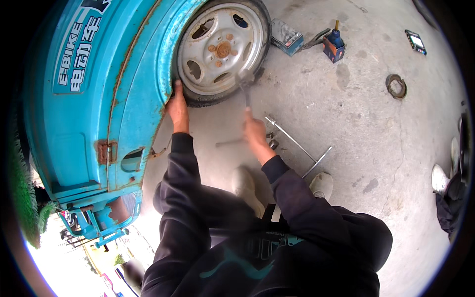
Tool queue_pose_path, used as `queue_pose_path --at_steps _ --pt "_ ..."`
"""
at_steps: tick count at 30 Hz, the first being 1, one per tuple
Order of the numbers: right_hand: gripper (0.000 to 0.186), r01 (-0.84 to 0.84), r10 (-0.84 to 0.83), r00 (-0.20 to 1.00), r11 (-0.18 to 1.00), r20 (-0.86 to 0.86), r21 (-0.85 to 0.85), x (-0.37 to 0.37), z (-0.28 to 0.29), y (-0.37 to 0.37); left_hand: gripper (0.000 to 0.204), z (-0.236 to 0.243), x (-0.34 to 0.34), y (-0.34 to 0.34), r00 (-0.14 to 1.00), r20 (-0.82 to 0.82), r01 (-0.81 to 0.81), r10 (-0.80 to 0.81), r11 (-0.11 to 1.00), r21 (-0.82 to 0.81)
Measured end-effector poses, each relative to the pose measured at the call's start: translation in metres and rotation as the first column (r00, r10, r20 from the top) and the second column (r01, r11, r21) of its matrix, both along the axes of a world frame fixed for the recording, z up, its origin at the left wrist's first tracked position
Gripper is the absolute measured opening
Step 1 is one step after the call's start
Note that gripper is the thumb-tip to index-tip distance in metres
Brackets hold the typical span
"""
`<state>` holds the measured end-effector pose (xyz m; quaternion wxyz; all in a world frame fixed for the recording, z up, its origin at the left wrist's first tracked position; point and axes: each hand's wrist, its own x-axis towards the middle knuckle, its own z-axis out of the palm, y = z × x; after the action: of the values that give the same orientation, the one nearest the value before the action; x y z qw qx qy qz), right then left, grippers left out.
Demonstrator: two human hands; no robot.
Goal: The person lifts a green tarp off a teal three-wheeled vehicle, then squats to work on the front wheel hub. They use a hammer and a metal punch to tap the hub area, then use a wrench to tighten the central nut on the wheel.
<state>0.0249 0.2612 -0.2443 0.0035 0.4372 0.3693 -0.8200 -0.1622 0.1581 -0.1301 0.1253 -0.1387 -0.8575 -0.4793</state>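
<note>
My right hand point(254, 129) is closed round the handle of a hammer point(247, 96). Motion blurs the hammer, whose head is close to the lower right edge of the tyre point(208, 102). That tyre sits on a grey, rusty-hubbed wheel point(220, 49). At the wheel's lower left, my left hand point(179, 111) grips the edge of the turquoise fender point(166, 74), thumb upward beside the tyre; most of its fingers are hidden. A silver T-handled wrench point(294, 141) lies on the floor just right of my right hand, with small metal sockets point(272, 142) near it.
On the concrete floor, beyond the wheel, are a blue box point(287, 37) and a dark bottle point(335, 38) in a small carton. Farther right lie a metal ring point(396, 86) and a phone-like device point(415, 42). Another person's shoe point(439, 178) shows at the right edge.
</note>
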Motion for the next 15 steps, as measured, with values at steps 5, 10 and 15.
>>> queue_pose_path --at_steps 5,10,15 --pt "0.062 0.021 -0.02 0.999 1.0 0.05 -0.022 0.028 -0.022 0.012 0.091 0.001 0.019 0.002 0.997 -0.044 -0.066 0.069 0.996 0.053" --pt "0.073 -0.13 0.125 0.991 0.964 0.036 0.232 0.002 -0.022 0.034 0.073 0.009 -0.033 -0.041 0.963 -0.226 0.108 -0.148 0.978 -0.177" --pt "0.082 -0.192 0.188 0.98 0.81 0.065 0.554 -0.023 -0.004 0.05 0.083 0.012 0.01 -0.007 0.996 -0.088 -0.023 0.008 0.985 -0.17"
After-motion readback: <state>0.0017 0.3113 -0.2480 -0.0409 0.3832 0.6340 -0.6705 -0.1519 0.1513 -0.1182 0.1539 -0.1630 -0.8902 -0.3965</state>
